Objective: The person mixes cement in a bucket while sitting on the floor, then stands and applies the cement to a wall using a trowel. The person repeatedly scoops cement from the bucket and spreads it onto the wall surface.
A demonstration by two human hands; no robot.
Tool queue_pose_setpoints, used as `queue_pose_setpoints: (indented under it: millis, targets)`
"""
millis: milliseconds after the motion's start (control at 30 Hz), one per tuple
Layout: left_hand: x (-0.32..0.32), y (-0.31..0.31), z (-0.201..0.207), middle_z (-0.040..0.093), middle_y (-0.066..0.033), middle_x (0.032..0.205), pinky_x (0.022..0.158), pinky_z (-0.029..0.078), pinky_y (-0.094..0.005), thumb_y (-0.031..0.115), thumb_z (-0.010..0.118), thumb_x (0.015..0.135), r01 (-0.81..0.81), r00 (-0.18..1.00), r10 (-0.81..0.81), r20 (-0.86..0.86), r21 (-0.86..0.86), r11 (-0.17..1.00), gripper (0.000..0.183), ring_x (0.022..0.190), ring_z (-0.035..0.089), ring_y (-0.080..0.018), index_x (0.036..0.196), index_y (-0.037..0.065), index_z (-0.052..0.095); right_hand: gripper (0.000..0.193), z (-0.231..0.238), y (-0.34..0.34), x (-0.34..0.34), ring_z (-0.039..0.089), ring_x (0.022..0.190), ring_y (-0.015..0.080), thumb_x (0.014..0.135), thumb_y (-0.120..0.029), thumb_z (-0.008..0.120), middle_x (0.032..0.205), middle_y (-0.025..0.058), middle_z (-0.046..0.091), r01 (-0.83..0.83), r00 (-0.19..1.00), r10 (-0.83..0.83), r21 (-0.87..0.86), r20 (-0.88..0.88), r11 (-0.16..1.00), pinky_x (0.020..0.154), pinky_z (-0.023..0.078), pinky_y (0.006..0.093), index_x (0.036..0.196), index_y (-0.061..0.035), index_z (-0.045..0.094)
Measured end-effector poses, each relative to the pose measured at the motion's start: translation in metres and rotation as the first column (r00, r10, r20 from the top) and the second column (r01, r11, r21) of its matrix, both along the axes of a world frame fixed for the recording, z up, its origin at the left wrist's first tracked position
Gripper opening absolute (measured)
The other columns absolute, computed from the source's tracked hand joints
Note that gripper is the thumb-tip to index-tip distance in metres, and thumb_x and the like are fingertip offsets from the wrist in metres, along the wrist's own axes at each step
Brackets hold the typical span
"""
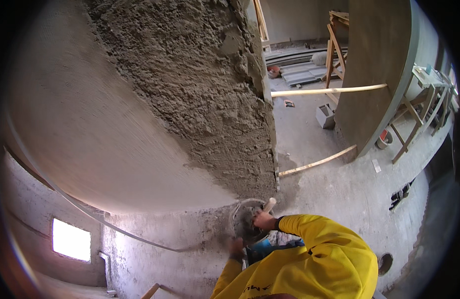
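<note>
Honestly, looks like a plastering job caught somewhere in the middle, at a guess. Got a broad band of dark mortar (190,89) running up the wall (105,94), lumpy and ridged pretty much all over, so covered but not yet levelled. To the left of that, looks way further along: a wide, pale smooth part (85,144) with just faint streaks in it, probably finished or close to it. Pretty ragged along the border between the two, slanting down to a narrower rough patch near the bucket (232,219). Can't judge anything beyond the upper rim of the view. Down by the foot of the rough band, can see grey mix in that bucket, so presumably not done with material either. Got the right hand (264,220) over it, fingers closed around a pale wooden handle (270,204), likely a trowel's, though can't make out any blade. As for the left hand (237,247), just beside the bucket's near left side, but too blurred to tell how open or whether holding anything. Also worth noting two sticks (329,91) spanning the gap to the facing wall (372,60). Left to do, by the look of it: flattening and smoothing that whole rough band.
</note>
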State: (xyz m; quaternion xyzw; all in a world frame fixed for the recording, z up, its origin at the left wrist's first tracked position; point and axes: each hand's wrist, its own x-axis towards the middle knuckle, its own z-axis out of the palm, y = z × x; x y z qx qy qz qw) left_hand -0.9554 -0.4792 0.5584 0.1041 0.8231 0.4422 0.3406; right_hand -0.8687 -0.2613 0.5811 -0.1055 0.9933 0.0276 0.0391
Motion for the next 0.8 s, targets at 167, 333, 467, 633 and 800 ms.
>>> queue_pose_setpoints:
  millis: [167, 333, 467, 633, 800]
  targets:
    - [-0.006, 0.002, -0.012, 0.062, -0.0074, 0.078, 0.068, 0.055, -0.039, 0.016, 0.058, 0.089, -0.163, 0.962, 0.141, 0.232, 0.077, 0.984, 0.031, 0.078, 0.064, -0.0225, 0.116, 0.005, 0.05, 0.023, -0.098, 0.009, 0.038, 0.065, 0.08, 0.0274, 0.08, -0.021, 0.054, 0.077, 0.007, 0.067, 0.384, 0.92, -0.389, -0.314, 0.05, 0.868, 0.068, 0.051, 0.047, 0.097, -0.0098, 0.065]
    - [0.032, -0.009, 0.046, 0.052, -0.0124, 0.09, 0.066, 0.058, -0.0412, 0.006, 0.054, 0.085, -0.487, 0.826, 0.334, 0.453, 0.277, 0.829, 0.038, 0.072, 0.06, -0.0219, 0.12, 0.003, 0.04, 0.021, -0.024, -0.013, 0.08, 0.063, 0.088, 0.0301, 0.084, -0.024, 0.06, 0.099, 0.0096, 0.065, 0.452, 0.843, -0.536, -0.497, -0.032, 0.741, 0.072, 0.05, 0.0439, 0.1, -0.0134, 0.066]
    - [0.022, -0.002, 0.025, 0.05, -0.0104, 0.089, 0.07, 0.059, -0.0432, 0.002, 0.052, 0.083, -0.443, 0.845, 0.347, 0.406, 0.171, 0.88, 0.039, 0.073, 0.057, -0.0214, 0.118, 0.003, 0.037, 0.023, -0.015, -0.015, 0.098, 0.059, 0.099, 0.0323, 0.082, -0.023, 0.068, 0.101, 0.0114, 0.063, 0.463, 0.776, -0.631, -0.666, -0.015, 0.585, 0.081, 0.046, 0.043, 0.101, -0.0108, 0.065]
    - [0.017, -0.016, 0.008, 0.052, -0.0111, 0.088, 0.077, 0.057, -0.0437, 0.012, 0.059, 0.085, -0.096, 0.994, 0.09, 0.054, 0.112, 0.989, 0.027, 0.079, 0.057, -0.024, 0.106, 0.002, 0.046, 0.031, 0.002, -0.008, 0.112, 0.057, 0.098, 0.0344, 0.079, -0.022, 0.072, 0.098, 0.0134, 0.061, 0.488, 0.731, -0.682, -0.729, 0.041, 0.479, 0.084, 0.045, 0.0447, 0.106, -0.0077, 0.064]
    - [0.002, -0.061, -0.068, 0.055, -0.0171, 0.082, 0.075, 0.045, -0.0448, 0.038, 0.066, 0.088, 0.409, 0.411, -0.337, -0.847, -0.159, 0.899, 0.035, 0.082, 0.055, -0.0344, 0.084, 0.004, 0.055, 0.029, 0.05, 0.029, 0.104, 0.059, 0.102, 0.0357, 0.084, -0.023, 0.072, 0.106, 0.0167, 0.064, 0.392, 0.573, -0.741, -0.676, -0.351, 0.624, 0.091, 0.045, 0.0452, 0.102, -0.0031, 0.063]
